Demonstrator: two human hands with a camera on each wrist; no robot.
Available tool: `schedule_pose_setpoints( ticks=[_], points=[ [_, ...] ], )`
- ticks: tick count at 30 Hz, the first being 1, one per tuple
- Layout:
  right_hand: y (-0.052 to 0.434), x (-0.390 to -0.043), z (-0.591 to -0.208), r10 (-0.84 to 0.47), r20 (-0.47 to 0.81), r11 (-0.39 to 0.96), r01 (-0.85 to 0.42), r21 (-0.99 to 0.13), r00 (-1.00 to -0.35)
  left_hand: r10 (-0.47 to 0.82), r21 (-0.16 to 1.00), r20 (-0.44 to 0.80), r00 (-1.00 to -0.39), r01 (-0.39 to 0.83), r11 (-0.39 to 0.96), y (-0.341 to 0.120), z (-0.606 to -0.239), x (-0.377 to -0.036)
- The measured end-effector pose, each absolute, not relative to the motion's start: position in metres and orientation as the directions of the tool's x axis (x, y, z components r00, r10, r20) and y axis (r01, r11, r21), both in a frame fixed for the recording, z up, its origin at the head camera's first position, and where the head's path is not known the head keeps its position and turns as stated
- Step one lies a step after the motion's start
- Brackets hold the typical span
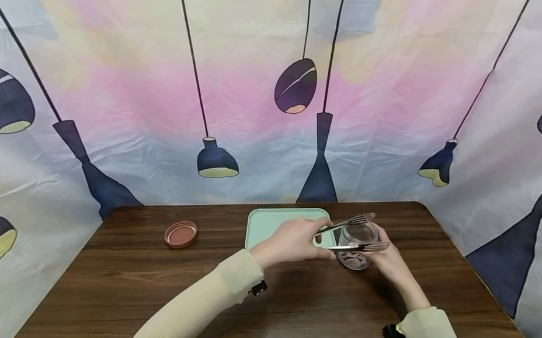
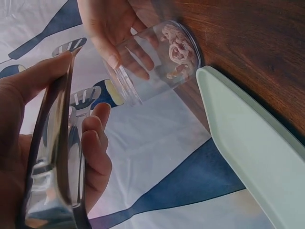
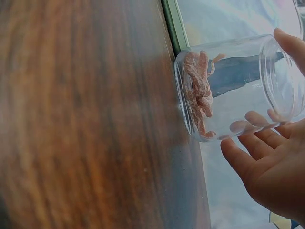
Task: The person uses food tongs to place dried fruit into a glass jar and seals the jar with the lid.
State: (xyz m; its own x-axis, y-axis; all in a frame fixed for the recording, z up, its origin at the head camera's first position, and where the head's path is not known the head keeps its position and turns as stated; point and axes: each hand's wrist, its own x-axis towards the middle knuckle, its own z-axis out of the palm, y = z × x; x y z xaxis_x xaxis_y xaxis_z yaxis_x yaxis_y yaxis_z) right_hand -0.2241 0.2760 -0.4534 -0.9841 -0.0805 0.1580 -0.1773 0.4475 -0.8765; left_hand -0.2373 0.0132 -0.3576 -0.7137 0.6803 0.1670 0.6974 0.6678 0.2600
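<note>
My left hand [image 1: 296, 238] grips a pair of metal tongs [image 2: 47, 148], thumb on one arm and fingers along the other. Their slotted tips are spread apart and overlap the jar's mouth in the head view. My right hand [image 1: 387, 257] holds a clear jar [image 3: 238, 71] near its rim, thumb on one side and fingers round the other. The jar stands upright on the table, uncovered. Pinkish-brown, wrinkled strips [image 3: 198, 90] lie at its bottom. Nothing shows between the tong tips. A pale green tray [image 1: 268, 222] lies beside the jar, partly behind my left hand.
A reddish-brown round lid [image 1: 181, 234] lies on the left of the dark wooden table [image 1: 165, 300]. Behind the table hangs a pastel cloth [image 1: 251, 124] printed with dark lamps. Both sleeves carry a small black device [image 1: 258, 289] at the wrist.
</note>
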Motion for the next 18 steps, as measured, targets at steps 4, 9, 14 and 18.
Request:
schedule_pose_setpoints(
  ticks=[4,9,14,18],
  points=[
    [0.276,-0.222,-0.454,-0.098,0.186,0.427,-0.21,-0.879,-0.978,0.684,0.265,0.166,-0.711,0.7,0.663,0.013,-0.358,-0.237],
    [0.276,-0.222,-0.455,-0.099,0.193,0.422,-0.217,-0.88,-0.976,0.684,0.268,0.163,-0.711,0.699,0.663,0.011,-0.359,-0.237],
    [0.275,-0.224,-0.454,-0.061,0.116,0.463,-0.131,-0.877,-0.991,0.666,0.28,0.16,-0.729,0.68,0.677,0.006,-0.36,-0.238],
    [0.274,-0.223,-0.453,-0.021,0.034,0.488,-0.04,-0.872,-0.999,0.634,0.289,0.159,-0.757,0.65,0.703,-0.004,-0.358,-0.242]
  ],
)
